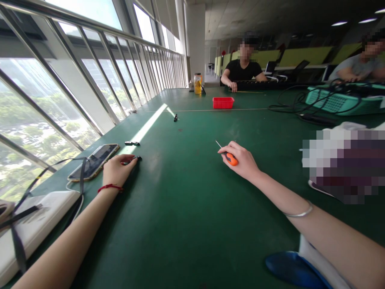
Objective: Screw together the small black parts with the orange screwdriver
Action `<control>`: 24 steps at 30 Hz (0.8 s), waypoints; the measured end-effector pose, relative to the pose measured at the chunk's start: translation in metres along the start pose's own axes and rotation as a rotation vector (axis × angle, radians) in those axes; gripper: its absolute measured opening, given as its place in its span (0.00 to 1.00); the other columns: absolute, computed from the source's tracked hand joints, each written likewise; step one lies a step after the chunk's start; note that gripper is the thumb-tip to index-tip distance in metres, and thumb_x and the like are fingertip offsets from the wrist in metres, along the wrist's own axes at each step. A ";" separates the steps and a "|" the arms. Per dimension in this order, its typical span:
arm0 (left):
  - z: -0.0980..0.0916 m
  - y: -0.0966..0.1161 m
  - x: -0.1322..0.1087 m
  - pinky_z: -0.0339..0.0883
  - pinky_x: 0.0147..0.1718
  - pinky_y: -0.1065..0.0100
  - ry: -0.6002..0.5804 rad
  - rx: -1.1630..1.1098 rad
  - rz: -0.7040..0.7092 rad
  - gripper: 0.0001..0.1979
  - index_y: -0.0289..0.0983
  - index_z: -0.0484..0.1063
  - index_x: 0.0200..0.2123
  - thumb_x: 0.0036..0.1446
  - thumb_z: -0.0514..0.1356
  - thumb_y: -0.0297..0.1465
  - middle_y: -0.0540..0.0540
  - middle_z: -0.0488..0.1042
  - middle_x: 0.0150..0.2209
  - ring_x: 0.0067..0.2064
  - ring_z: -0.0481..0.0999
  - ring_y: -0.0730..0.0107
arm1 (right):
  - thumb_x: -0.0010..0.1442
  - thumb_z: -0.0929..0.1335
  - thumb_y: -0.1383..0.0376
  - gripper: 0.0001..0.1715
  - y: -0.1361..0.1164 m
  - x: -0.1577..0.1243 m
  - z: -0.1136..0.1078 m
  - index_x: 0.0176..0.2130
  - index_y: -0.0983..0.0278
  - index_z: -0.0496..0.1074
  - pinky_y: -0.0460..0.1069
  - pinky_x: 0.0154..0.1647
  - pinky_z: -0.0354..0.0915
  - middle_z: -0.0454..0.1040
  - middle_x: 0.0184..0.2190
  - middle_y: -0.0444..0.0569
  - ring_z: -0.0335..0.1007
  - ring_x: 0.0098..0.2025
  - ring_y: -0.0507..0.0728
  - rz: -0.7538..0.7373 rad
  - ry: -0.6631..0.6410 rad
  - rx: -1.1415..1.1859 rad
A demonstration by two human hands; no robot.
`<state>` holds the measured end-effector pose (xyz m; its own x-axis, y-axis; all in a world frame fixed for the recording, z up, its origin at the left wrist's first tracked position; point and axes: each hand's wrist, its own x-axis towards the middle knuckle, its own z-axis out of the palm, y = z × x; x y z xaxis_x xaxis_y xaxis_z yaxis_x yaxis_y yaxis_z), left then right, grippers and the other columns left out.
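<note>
My right hand [240, 159] is closed around a screwdriver [231, 159] with an orange and black handle; its thin metal shaft points up and to the left, above the green table [180, 208]. At the left, my left hand [118, 168] has its fingers closed on a small black part [138, 158], partly hidden by the fingers. Just beyond that hand lies another small black part [132, 143]. Farther off, a third small black piece [175, 117] rests on the table. A smartphone [94, 161] lies beside my left wrist.
A red plastic tray [223, 103] and a jar of yellow liquid [197, 85] stand toward the far end. At right are a teal basket [331, 100] with black cables and a pale cloth bundle. A white power strip [39, 224] lies near left, by the railing. Two people sit beyond.
</note>
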<state>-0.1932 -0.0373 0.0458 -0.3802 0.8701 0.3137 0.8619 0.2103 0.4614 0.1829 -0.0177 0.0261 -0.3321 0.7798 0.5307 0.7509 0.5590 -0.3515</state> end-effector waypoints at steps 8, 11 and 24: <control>0.019 0.024 -0.011 0.67 0.38 0.69 -0.137 -0.115 0.205 0.15 0.36 0.76 0.36 0.49 0.58 0.39 0.46 0.77 0.36 0.37 0.75 0.66 | 0.54 0.64 0.68 0.07 -0.005 0.000 0.005 0.34 0.61 0.69 0.48 0.35 0.64 0.73 0.34 0.47 0.70 0.35 0.55 0.093 0.158 0.172; 0.039 0.063 -0.024 0.68 0.39 0.67 -0.223 -0.194 0.406 0.13 0.38 0.76 0.35 0.51 0.57 0.38 0.46 0.76 0.35 0.36 0.74 0.67 | 0.52 0.64 0.69 0.10 -0.006 0.000 0.007 0.37 0.61 0.69 0.49 0.36 0.64 0.73 0.36 0.48 0.70 0.36 0.56 0.087 0.266 0.219; 0.109 0.176 -0.063 0.67 0.37 0.68 -0.333 -0.391 0.529 0.05 0.36 0.75 0.31 0.48 0.60 0.27 0.47 0.73 0.32 0.36 0.72 0.69 | 0.57 0.65 0.58 0.12 -0.022 0.000 0.002 0.28 0.64 0.66 0.46 0.27 0.62 0.68 0.22 0.45 0.66 0.25 0.52 0.131 0.575 0.359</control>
<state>0.0183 -0.0064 0.0170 0.2286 0.9134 0.3367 0.6956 -0.3952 0.5999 0.1655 -0.0298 0.0326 0.1789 0.6292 0.7564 0.4957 0.6064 -0.6217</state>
